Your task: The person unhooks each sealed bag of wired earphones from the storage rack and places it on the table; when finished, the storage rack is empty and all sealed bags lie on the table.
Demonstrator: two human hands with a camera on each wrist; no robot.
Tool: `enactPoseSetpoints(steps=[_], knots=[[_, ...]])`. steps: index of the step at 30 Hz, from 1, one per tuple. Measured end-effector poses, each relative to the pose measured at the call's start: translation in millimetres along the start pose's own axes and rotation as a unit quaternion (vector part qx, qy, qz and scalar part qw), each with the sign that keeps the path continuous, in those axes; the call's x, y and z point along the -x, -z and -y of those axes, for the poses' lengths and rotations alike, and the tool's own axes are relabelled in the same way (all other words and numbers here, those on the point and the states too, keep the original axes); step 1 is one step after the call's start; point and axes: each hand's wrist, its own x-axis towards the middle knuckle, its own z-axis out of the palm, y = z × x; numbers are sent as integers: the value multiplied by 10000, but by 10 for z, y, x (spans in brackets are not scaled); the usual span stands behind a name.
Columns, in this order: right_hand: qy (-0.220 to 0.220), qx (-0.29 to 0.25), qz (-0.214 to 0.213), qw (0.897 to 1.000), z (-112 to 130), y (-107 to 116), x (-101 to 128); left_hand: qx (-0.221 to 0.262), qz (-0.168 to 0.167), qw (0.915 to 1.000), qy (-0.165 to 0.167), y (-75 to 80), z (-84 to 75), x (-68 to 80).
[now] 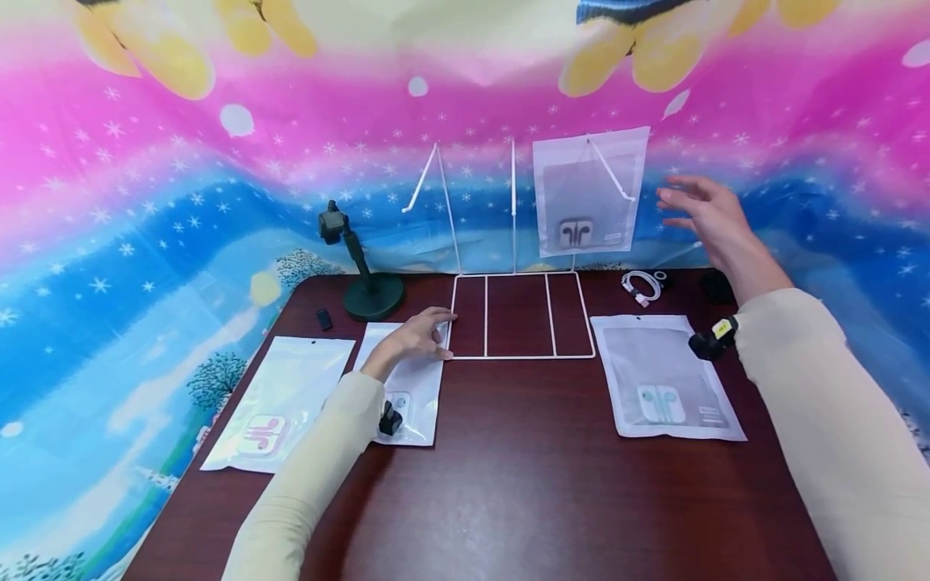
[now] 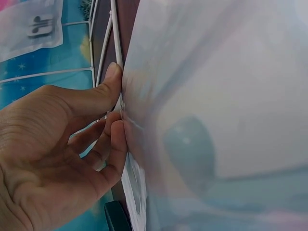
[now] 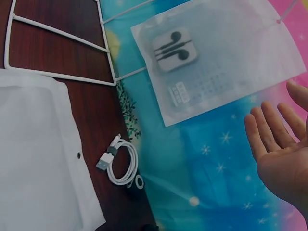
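Observation:
A white wire display rack (image 1: 516, 356) with three hooked arms stands at the back of the table. At its left base corner my left hand (image 1: 408, 337) pinches the frame between thumb and fingers, above a white pouch (image 1: 421, 415) of earphones. From the rack's right arm hangs a frosted pouch (image 1: 559, 190) with dark earphones in a square case, seen larger in the right wrist view (image 3: 216, 57). My right hand (image 1: 719, 230) is raised to the right of that pouch, apart from it, fingers extended and holding nothing.
A pouch with pink earphones (image 1: 301, 379) lies at the left, one with green earphones (image 1: 639, 363) at the right. A dark stand (image 1: 374, 296), a small black object (image 1: 324, 319) and a coiled white cable (image 1: 642, 286) sit toward the back. Patterned cloth (image 1: 145, 266) surrounds the table.

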Motion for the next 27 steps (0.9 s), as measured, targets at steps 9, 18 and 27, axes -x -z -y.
enactPoseSetpoints(steps=[9, 18, 27], knots=[[-46, 520, 86, 9986, 135, -241, -122, 24, 18, 10000, -41, 13, 5, 38], [-171, 169, -245, 9994, 215, -442, -156, 57, 20, 10000, 7, 8, -16, 27], [-182, -432, -469, 9978, 295, -485, -104, 39, 1, 10000, 16, 17, -7, 21]])
